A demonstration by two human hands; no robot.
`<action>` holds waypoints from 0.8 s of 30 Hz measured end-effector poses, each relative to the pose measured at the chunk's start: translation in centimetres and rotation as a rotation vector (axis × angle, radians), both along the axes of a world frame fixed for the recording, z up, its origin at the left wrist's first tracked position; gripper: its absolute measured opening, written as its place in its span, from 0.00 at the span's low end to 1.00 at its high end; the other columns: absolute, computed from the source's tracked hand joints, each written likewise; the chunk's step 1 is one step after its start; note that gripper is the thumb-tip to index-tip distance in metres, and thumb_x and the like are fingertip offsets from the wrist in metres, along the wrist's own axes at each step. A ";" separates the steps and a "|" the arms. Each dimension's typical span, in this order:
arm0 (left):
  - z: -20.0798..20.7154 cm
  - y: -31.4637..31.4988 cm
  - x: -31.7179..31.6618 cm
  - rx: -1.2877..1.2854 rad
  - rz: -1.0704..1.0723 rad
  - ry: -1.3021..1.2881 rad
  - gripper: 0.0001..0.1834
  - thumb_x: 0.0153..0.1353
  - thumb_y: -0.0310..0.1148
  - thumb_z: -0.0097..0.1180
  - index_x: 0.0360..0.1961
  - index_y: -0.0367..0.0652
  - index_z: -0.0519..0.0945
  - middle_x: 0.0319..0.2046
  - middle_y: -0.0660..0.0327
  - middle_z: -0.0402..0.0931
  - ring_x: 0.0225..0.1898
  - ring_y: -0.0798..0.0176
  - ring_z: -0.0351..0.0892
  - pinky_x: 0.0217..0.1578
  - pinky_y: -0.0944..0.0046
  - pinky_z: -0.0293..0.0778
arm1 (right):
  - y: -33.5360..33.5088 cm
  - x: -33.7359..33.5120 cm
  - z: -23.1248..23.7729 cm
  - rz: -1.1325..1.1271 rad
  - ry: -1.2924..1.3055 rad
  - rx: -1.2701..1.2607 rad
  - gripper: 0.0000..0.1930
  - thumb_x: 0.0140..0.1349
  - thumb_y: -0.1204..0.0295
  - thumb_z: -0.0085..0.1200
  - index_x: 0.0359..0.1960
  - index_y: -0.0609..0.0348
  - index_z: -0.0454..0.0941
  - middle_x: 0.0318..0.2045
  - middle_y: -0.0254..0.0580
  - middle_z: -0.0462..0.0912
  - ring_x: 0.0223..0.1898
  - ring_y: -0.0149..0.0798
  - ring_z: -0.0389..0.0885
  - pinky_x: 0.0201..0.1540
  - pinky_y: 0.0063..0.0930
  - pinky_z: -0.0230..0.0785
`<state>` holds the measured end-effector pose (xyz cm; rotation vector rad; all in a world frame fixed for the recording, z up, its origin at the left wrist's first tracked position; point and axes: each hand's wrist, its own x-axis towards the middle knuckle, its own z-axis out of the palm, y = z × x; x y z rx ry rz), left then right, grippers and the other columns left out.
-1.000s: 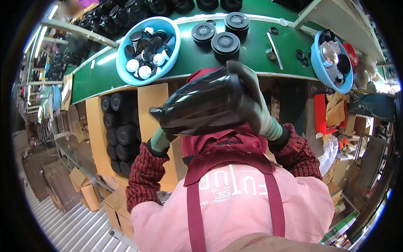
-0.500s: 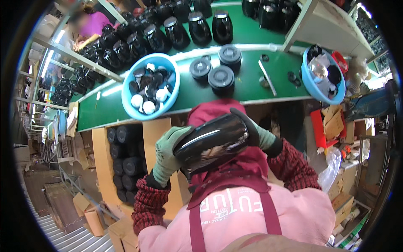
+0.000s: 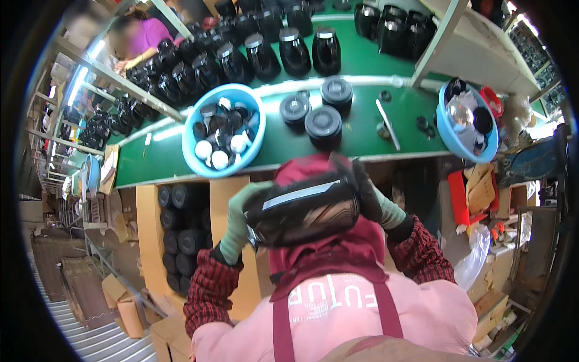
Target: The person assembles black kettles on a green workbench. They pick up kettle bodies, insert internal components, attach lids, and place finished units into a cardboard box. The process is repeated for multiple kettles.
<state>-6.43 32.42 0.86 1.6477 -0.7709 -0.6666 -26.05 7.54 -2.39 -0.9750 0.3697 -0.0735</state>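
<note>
A glossy black cylindrical housing (image 3: 304,212) lies on its side in front of my chest, with a pale light streak along its upper face. My left hand (image 3: 240,212), in a light green glove, grips its left end. At the other end, my right hand (image 3: 375,196), in a green glove with a dark palm, is closed round the rim; its fingers are blurred. Beyond the housing, three round black lidded parts, one of them a squat cylinder (image 3: 323,125), stand on the green bench (image 3: 362,130).
Blue basins, one at left (image 3: 189,145) and one at right (image 3: 443,123), hold small parts. A white-handled tool (image 3: 388,123) lies on the bench. Rows of black housings (image 3: 294,51) stand behind. Below left, a carton (image 3: 148,235) holds black cylinders. Another person (image 3: 145,39) sits far left.
The housing has turned in my hands: it tilted up to the right before and now lies closer to level. Both hands keep hold of it. The whole view has shifted slightly.
</note>
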 end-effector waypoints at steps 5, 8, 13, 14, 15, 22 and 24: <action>-1.0 0.4 -0.6 -0.048 -0.006 0.054 0.24 0.58 0.35 0.65 0.55 0.37 0.82 0.49 0.53 0.83 0.50 0.54 0.84 0.52 0.61 0.78 | 1.8 0.4 -0.5 -0.224 -0.406 -0.590 0.33 0.80 0.51 0.37 0.76 0.63 0.58 0.73 0.48 0.66 0.74 0.42 0.63 0.77 0.37 0.50; 5.5 -2.5 -1.9 0.054 -0.288 -0.932 0.26 0.51 0.34 0.70 0.54 0.39 0.83 0.44 0.52 0.84 0.45 0.50 0.85 0.48 0.59 0.79 | -0.6 -1.9 -7.9 -0.033 -0.133 0.564 0.25 0.81 0.61 0.40 0.72 0.61 0.65 0.65 0.42 0.77 0.65 0.36 0.76 0.72 0.34 0.62; -2.0 0.9 -0.6 -0.005 -0.070 0.100 0.28 0.55 0.31 0.70 0.57 0.37 0.79 0.50 0.57 0.83 0.51 0.62 0.83 0.53 0.62 0.78 | 2.3 -0.7 0.5 -0.264 -0.271 -0.270 0.32 0.81 0.55 0.37 0.77 0.63 0.55 0.76 0.50 0.57 0.75 0.44 0.60 0.77 0.37 0.50; -4.2 1.9 0.1 -0.053 -0.026 0.299 0.27 0.59 0.31 0.67 0.59 0.36 0.78 0.52 0.57 0.83 0.53 0.64 0.82 0.55 0.62 0.78 | 2.1 -0.6 -0.1 -0.250 -0.310 -0.469 0.31 0.80 0.56 0.39 0.77 0.63 0.55 0.76 0.50 0.59 0.74 0.43 0.61 0.76 0.36 0.51; -4.6 2.3 -0.3 -0.055 -0.043 0.274 0.27 0.62 0.33 0.66 0.60 0.35 0.77 0.54 0.57 0.82 0.54 0.63 0.82 0.56 0.61 0.77 | 1.9 -0.5 -0.9 -0.252 -0.348 -0.670 0.31 0.80 0.58 0.41 0.77 0.63 0.56 0.75 0.50 0.60 0.74 0.43 0.62 0.76 0.36 0.52; 3.9 -1.9 -1.7 0.077 -0.172 -0.663 0.31 0.46 0.35 0.74 0.53 0.38 0.82 0.45 0.51 0.83 0.47 0.49 0.85 0.50 0.60 0.78 | -1.1 0.0 -3.5 0.067 -0.357 -0.670 0.33 0.81 0.53 0.40 0.77 0.62 0.56 0.70 0.45 0.71 0.68 0.38 0.71 0.72 0.34 0.60; 1.8 -1.3 -0.6 0.043 -0.122 -0.360 0.29 0.50 0.32 0.72 0.55 0.36 0.81 0.49 0.54 0.84 0.51 0.56 0.84 0.53 0.61 0.78 | 0.7 0.4 -1.8 -0.148 -0.256 -0.592 0.34 0.81 0.50 0.36 0.78 0.62 0.54 0.71 0.46 0.69 0.69 0.39 0.70 0.73 0.34 0.57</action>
